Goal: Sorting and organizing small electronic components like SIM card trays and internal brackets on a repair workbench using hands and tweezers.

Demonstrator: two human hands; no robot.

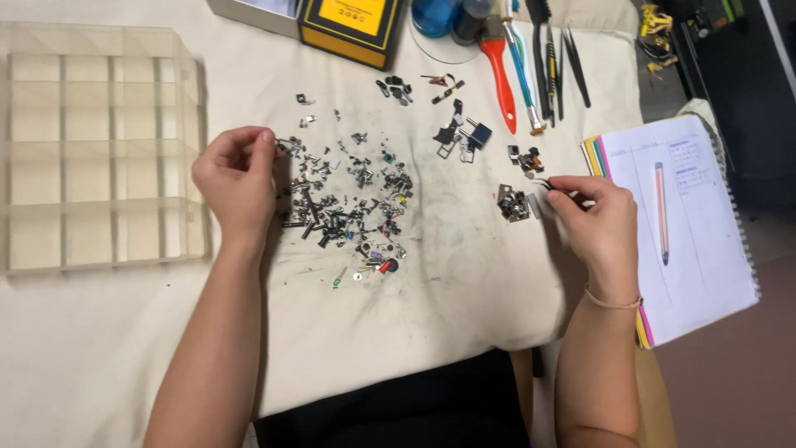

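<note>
two hands work on the cream cloth (431, 307): one left hand (236, 178) at the left edge of the scatter of small parts (348, 207), one right hand (593, 224) to that scatter's right. the scatter itself holds too many tiny screws and metal bits to count. right of it lie three smaller clusters of dark parts (514, 203). one clear divided box (95, 149) sits left of the scatter, one yellow box (352, 29) above it, one red-handled tool (500, 79) above and right, one notebook (680, 232) far right with one pencil (661, 211) on it
</note>
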